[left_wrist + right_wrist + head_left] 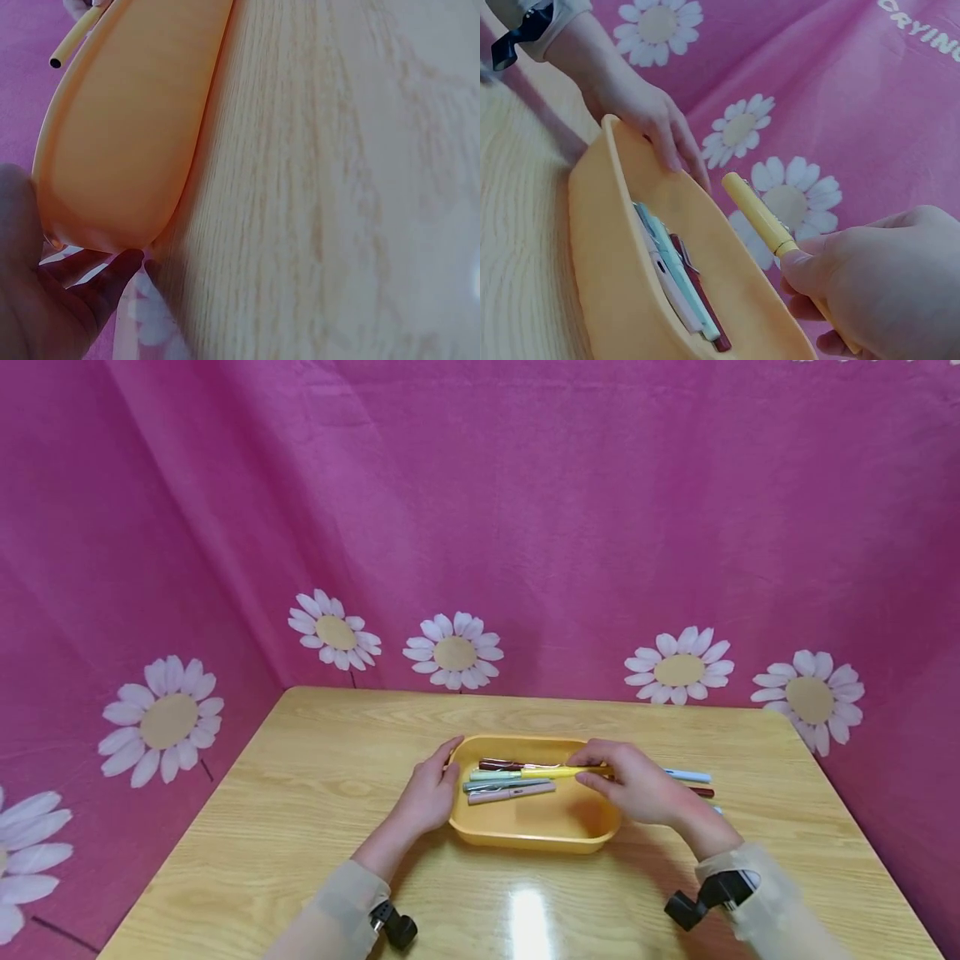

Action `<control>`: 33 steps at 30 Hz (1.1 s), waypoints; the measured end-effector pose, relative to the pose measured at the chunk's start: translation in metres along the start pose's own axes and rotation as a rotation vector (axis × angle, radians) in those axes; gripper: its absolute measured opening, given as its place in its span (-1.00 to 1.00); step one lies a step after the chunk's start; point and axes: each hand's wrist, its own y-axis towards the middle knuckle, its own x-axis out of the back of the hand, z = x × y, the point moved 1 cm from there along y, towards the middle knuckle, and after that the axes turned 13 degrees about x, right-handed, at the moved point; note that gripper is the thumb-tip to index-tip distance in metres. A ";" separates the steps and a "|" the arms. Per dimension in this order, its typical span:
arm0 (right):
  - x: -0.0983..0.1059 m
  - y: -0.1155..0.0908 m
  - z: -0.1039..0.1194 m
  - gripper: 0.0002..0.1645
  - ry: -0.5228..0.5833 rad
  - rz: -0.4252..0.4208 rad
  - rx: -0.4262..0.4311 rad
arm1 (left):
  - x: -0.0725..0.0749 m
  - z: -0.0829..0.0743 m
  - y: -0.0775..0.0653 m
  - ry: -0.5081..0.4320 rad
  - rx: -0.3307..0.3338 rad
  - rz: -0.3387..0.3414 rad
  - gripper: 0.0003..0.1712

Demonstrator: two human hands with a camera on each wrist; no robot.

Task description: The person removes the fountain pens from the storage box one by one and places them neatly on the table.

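A yellow plastic basket [525, 842] stands on the table, with several pens lying in its left part. They are a dark red pen [697, 292], a mint green pen [679, 270], a grey-green pen [480, 786] and a lilac pen [513, 792]. My left hand [429, 793] holds the basket's left end, fingers along the outer wall and thumb at the rim. Above the basket's right side, my right hand [637, 785] pinches a yellow pen [757, 214] between thumb and fingers. Its capped end points left over the basket, and part of it is hidden by the hand.
Right of the basket, partly behind my right wrist, lie a light blue pen [687, 775], a dark red pen [703, 792] and another light blue tip [717, 810]. The wooden table [337, 743] ends at a pink cloth [562, 527] with daisies.
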 end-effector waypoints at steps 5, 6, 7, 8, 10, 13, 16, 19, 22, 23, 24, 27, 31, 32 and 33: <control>0.010 -0.009 -0.003 -0.78 -0.010 -0.041 -0.025 | 0.000 0.001 -0.001 0.002 0.011 -0.010 -0.45; 0.012 -0.011 -0.003 -0.77 -0.009 -0.049 -0.030 | 0.000 0.001 -0.001 0.001 0.012 -0.006 -0.45; 0.014 -0.012 -0.004 -0.77 -0.009 -0.056 -0.031 | 0.000 0.001 -0.001 0.001 0.013 -0.003 -0.45; 0.016 -0.014 -0.004 -0.77 -0.008 -0.063 -0.033 | 0.001 0.001 -0.001 -0.003 0.015 0.000 -0.44; 0.020 -0.019 -0.005 -0.77 -0.010 -0.076 -0.031 | 0.002 0.000 0.000 -0.004 0.013 -0.001 -0.44; 0.026 -0.026 -0.005 -0.76 -0.013 -0.102 -0.029 | 0.003 -0.002 0.000 -0.004 0.009 0.001 -0.44; 0.029 -0.033 -0.006 -0.75 -0.004 -0.129 -0.023 | 0.005 -0.003 -0.001 0.004 0.014 0.004 -0.44; 0.031 -0.039 -0.006 -0.74 -0.006 -0.145 -0.013 | 0.006 -0.002 -0.003 0.016 0.029 -0.002 -0.44; 0.033 -0.044 -0.007 -0.74 -0.030 -0.160 -0.013 | 0.005 -0.002 -0.005 0.010 0.031 -0.004 -0.45; 0.034 -0.046 -0.008 -0.73 -0.041 -0.165 -0.015 | 0.005 -0.002 -0.005 0.008 0.028 -0.004 -0.45; 0.035 -0.047 -0.008 -0.73 -0.050 -0.170 -0.018 | 0.004 -0.002 -0.004 0.000 0.024 -0.001 -0.44; 0.038 -0.052 -0.009 -0.76 -0.054 -0.175 -0.025 | 0.002 -0.003 -0.003 -0.005 0.015 0.002 -0.44; 0.042 -0.061 -0.010 -0.78 -0.070 -0.178 -0.042 | -0.001 -0.003 -0.001 -0.007 0.017 0.012 -0.44; 0.043 -0.063 -0.010 -0.78 -0.075 -0.179 -0.049 | -0.002 -0.003 -0.001 -0.002 0.019 0.013 -0.44; 0.044 -0.066 -0.009 -0.77 -0.079 -0.180 -0.057 | -0.002 -0.003 -0.001 -0.001 0.022 0.015 -0.44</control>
